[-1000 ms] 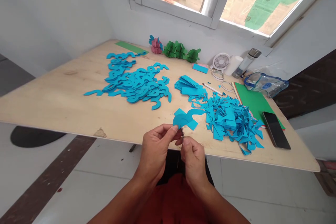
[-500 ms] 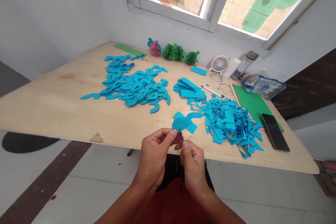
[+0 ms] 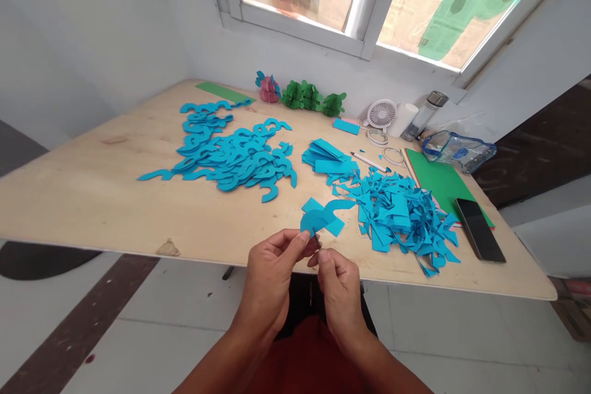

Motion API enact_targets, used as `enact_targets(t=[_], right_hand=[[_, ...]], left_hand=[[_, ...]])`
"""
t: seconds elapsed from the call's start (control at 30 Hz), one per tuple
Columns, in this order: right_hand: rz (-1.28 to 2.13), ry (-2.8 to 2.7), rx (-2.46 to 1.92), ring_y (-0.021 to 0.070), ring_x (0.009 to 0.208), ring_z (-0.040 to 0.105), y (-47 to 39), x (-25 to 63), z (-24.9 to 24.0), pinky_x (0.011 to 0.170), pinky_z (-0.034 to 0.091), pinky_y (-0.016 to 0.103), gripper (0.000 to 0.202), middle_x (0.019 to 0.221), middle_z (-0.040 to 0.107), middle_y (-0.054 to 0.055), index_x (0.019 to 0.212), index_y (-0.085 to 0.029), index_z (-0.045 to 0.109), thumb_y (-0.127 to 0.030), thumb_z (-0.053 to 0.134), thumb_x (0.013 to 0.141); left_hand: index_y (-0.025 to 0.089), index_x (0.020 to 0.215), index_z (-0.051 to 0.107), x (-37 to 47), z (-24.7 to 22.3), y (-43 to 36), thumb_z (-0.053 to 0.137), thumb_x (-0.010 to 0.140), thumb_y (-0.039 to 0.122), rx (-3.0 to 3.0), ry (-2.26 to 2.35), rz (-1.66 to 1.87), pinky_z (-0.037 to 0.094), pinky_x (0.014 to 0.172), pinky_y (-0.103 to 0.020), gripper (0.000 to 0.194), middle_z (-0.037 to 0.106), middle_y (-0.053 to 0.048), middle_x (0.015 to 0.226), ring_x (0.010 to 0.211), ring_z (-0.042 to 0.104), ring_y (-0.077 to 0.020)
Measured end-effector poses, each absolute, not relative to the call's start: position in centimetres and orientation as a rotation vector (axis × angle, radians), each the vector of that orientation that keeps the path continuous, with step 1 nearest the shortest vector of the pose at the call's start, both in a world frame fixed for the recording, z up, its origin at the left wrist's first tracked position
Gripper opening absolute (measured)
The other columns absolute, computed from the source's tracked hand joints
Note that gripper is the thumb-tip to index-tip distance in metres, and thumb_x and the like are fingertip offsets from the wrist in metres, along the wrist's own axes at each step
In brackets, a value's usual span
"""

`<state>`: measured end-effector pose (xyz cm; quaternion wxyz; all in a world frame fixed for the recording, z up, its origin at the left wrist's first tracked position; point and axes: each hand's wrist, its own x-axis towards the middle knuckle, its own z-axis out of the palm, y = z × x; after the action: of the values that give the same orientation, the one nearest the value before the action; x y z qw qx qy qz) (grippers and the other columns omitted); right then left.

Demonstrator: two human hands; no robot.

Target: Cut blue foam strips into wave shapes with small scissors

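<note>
My left hand (image 3: 279,258) pinches a blue piece of paper (image 3: 313,220) between thumb and fingers, just over the table's front edge. A curved strip sticks out from this paper to the right. My right hand (image 3: 339,280) is closed round a small pair of scissors (image 3: 317,241), mostly hidden by the fingers, with the dark blades against the paper's lower edge. To the right lies a heap of blue paper scraps (image 3: 399,212). Further left spreads a pile of wavy blue paper cut-outs (image 3: 235,157).
Stacked blue paper strips (image 3: 325,155) and a white pencil (image 3: 368,161) lie behind the scraps. At right are a phone (image 3: 480,229), green paper (image 3: 441,184) and a clear pouch (image 3: 462,151). A fan (image 3: 381,114), a bottle (image 3: 425,114) and green paper ornaments (image 3: 309,96) stand along the wall.
The camera view has shifted slightly, so the table's things sit a little further left. Both hands keep nearly the same pose on the paper and scissors.
</note>
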<state>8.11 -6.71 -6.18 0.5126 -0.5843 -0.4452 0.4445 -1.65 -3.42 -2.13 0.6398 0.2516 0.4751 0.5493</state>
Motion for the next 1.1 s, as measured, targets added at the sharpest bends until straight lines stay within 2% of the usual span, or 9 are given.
enact_targets(t=[0.43,0.6,0.77,0.97,1.1], right_hand=[[0.995,-1.114,-1.387,0.0132,0.056,0.040,-6.7,8.2,-6.0,0.054,0.030,0.026,0.040,0.057,0.049,-0.002,0.067,-0.017,0.059,-0.045,0.048,0.092],[1.027,-1.122,-1.367,0.0121,0.053,0.036,-6.8,8.3,-5.7,0.052,0.029,0.026,0.043,0.054,0.043,-0.004,0.067,-0.016,0.061,-0.049,0.048,0.091],[1.140,-1.028,-1.338,0.0103,0.049,0.027,-7.9,9.1,-6.4,0.044,0.022,0.024,0.044,0.052,0.034,-0.006,0.071,-0.015,0.063,-0.054,0.052,0.088],[1.004,-0.775,-1.294,0.0103,0.048,0.031,-6.6,9.8,-5.4,0.043,0.026,0.024,0.038,0.054,0.039,-0.006,0.091,-0.015,0.069,-0.050,0.068,0.077],[1.040,-0.668,-1.242,0.0087,0.047,0.029,-4.6,9.2,-4.2,0.044,0.026,0.024,0.029,0.056,0.039,-0.006,0.079,-0.016,0.066,-0.045,0.072,0.073]], left_hand=[[0.017,0.061,0.072,-1.6,-2.2,-3.6,0.079,0.063,0.028,0.575,1.059,1.244,0.050,0.075,-0.027,0.013,0.071,-0.002,0.064,0.069,0.064,-0.0155],[0.017,0.062,0.073,-1.7,-2.2,-3.6,0.080,0.063,0.029,0.561,1.054,1.244,0.050,0.076,-0.028,0.014,0.073,-0.002,0.065,0.070,0.065,-0.0159],[0.018,0.063,0.072,-1.9,-2.0,-3.6,0.081,0.063,0.027,0.511,1.060,1.256,0.049,0.085,-0.030,0.013,0.074,-0.002,0.067,0.076,0.068,-0.0175],[0.019,0.065,0.072,-1.7,-2.1,-4.1,0.079,0.068,0.026,0.529,1.047,1.235,0.048,0.089,-0.030,0.011,0.074,-0.001,0.068,0.078,0.069,-0.0164],[0.018,0.066,0.072,-1.3,-2.3,-4.6,0.078,0.070,0.026,0.533,1.030,1.212,0.048,0.090,-0.031,0.011,0.074,-0.001,0.070,0.080,0.069,-0.0168]])
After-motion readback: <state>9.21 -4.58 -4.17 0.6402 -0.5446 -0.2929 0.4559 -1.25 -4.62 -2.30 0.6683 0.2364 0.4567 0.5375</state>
